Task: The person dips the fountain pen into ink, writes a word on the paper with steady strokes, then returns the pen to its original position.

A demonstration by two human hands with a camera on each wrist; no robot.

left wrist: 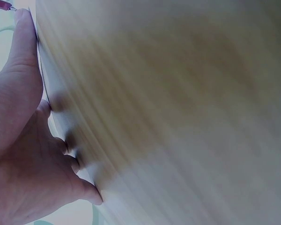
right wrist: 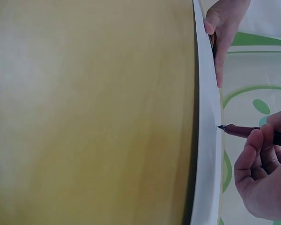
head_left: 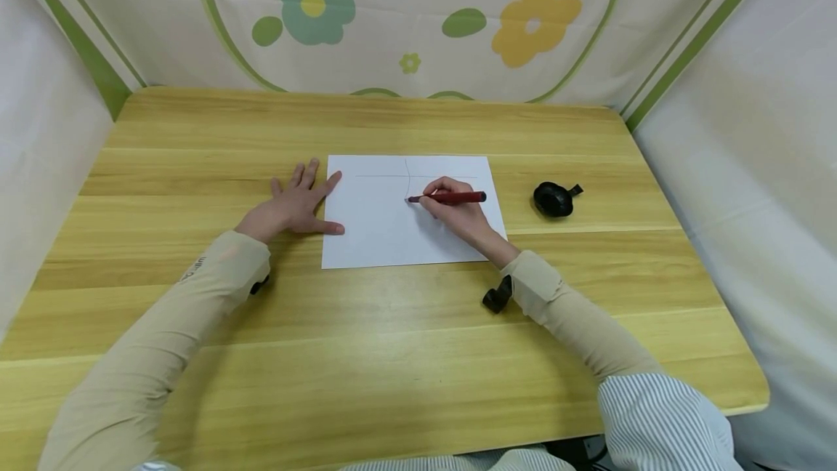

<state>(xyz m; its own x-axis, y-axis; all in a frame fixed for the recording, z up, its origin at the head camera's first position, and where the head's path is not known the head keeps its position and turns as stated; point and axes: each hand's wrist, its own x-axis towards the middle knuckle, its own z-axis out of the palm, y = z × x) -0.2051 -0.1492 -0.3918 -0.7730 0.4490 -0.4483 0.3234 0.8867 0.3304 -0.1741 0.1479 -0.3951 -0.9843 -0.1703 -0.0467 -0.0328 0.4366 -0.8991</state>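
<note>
A white sheet of paper (head_left: 366,231) lies on the wooden table. It bears a thin horizontal line across its upper part and a slightly wavy vertical line crossing it. My right hand (head_left: 458,213) pinches a dark red fountain pen (head_left: 458,198), whose nib meets the paper at the lower end of the vertical line. In the right wrist view the pen (right wrist: 241,131) slants, its pointed nib at the sheet. My left hand (head_left: 294,206) is spread flat at the paper's left edge, thumb and index fingertip resting on the sheet, the other fingers on the table.
A black rounded object with a small tab (head_left: 554,199) sits on the table (head_left: 366,355) to the right of the paper. Behind the table hangs a white curtain with printed flowers (head_left: 412,27). More white cloth (head_left: 752,129) closes off the sides.
</note>
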